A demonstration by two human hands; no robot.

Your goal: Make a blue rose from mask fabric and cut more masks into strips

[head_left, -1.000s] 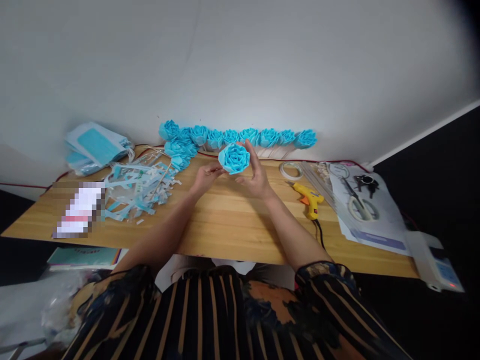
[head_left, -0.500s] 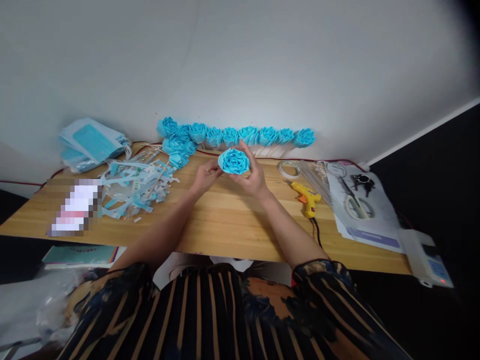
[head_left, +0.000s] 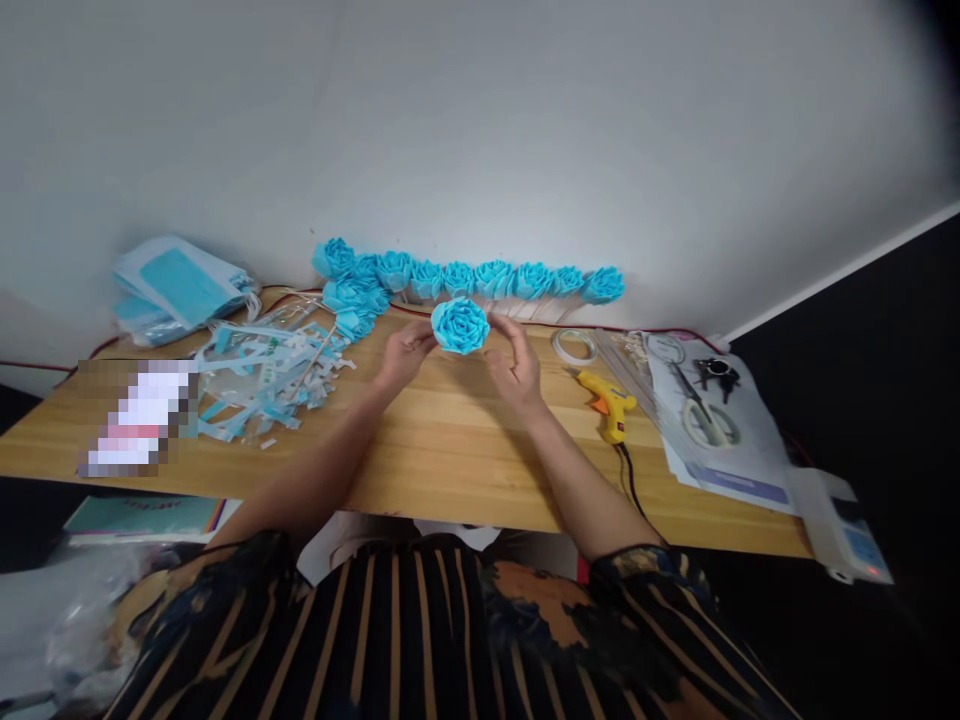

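A ruffled blue flower (head_left: 460, 326) faces me above the middle of the wooden table. My left hand (head_left: 405, 352) is closed at its left underside, the fingertips partly hidden behind the petals. The stem, if there is one, is out of sight. On the flower's other side my right hand (head_left: 517, 362) is open, thumb and fingers apart and curved near the petals; whether a fingertip touches them I cannot tell. Behind, a row of similar blue flowers (head_left: 493, 280) on thin sticks leans against the wall, with more heaped at its left end.
Left of my hands lie blue and white scraps (head_left: 262, 375), a bagged stack of face masks (head_left: 180, 285) and a blurred-out phone-like object (head_left: 139, 415). To the right are a yellow glue gun (head_left: 613, 405) with its cord, a tape roll (head_left: 574, 346), scissors (head_left: 701, 405), keys (head_left: 716, 373) and papers (head_left: 739, 470).
My right hand has loosened from the flower and drawn slightly right and down. The flower has turned a little and stays in my left hand. The camera view has shifted slightly.
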